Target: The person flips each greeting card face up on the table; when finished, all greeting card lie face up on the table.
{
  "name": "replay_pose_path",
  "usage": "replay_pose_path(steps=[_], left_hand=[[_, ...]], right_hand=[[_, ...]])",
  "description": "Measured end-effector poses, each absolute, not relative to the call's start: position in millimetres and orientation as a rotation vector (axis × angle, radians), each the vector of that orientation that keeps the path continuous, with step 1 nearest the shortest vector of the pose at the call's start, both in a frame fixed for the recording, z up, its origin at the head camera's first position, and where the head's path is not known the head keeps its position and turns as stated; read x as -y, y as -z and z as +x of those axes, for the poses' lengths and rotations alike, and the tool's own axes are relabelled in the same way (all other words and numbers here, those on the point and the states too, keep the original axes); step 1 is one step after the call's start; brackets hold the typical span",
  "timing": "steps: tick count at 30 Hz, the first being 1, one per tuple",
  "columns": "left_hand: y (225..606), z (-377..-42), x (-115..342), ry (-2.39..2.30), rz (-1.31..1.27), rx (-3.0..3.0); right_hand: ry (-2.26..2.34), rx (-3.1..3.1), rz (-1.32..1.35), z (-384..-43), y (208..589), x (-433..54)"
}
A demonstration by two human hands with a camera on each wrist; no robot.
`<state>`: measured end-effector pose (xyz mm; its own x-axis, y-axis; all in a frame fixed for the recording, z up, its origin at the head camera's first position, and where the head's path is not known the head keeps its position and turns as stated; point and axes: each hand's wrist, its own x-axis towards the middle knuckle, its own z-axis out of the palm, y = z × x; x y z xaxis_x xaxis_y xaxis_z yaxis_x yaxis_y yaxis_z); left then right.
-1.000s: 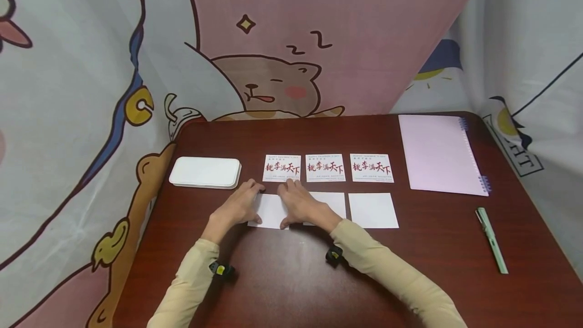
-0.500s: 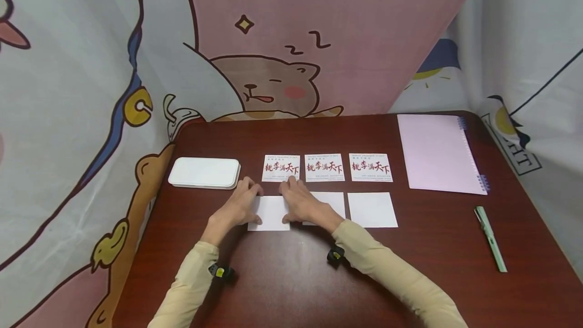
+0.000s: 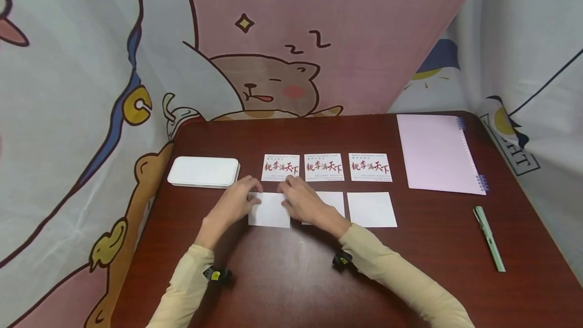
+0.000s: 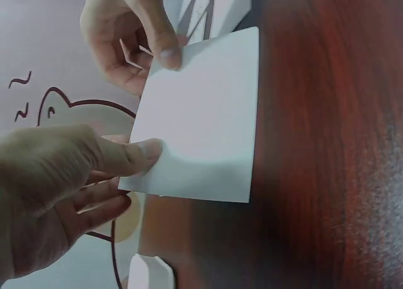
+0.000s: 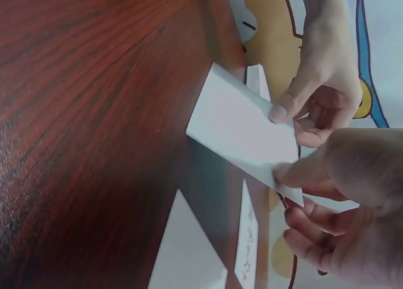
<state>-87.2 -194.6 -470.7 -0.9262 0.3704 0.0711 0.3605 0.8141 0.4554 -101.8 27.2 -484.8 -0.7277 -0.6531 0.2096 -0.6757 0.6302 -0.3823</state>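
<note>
Both hands are on a blank white card [image 3: 269, 211] at the left of the near row. My left hand [image 3: 234, 205] pinches its left far corner, thumb on top and fingers beneath, as the left wrist view shows. On the right far corner my right hand [image 3: 306, 202] pinches the same card. In the right wrist view the card [image 5: 242, 122] appears tilted and raised off the table. Another blank card [image 3: 335, 200] lies partly hidden behind the right hand, with a third one [image 3: 372, 210] to its right.
Three cards with red printed characters form the far row: left card [image 3: 280, 166], middle card [image 3: 323, 166], right card [image 3: 370, 167]. A white case [image 3: 203, 171] lies left. At right are a pink spiral notebook [image 3: 439, 153] and a green pen [image 3: 489, 239].
The thumbs have shifted from the card's near sides toward its far corners. The card has moved slightly away from the body. Everything else on the table stays put.
</note>
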Motion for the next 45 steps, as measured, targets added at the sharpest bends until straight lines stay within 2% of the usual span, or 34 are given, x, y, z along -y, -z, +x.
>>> replay_pose_path(steps=[14, 26, 45], left_hand=[[448.4, -70.1, 193.3, -0.738, 0.886, -3.171], [474.2, -51.8, 191.1, -0.7, 0.924, -3.136], [509.3, -45.9, 193.8, -0.706, 0.895, -3.076]], right_hand=[[-0.658, 2.491, 1.193, -84.0, 458.5, -42.8], [-0.672, 2.591, 1.298, -73.6, 475.2, -52.1], [-0.696, 2.692, 1.258, -65.3, 505.9, -49.0]])
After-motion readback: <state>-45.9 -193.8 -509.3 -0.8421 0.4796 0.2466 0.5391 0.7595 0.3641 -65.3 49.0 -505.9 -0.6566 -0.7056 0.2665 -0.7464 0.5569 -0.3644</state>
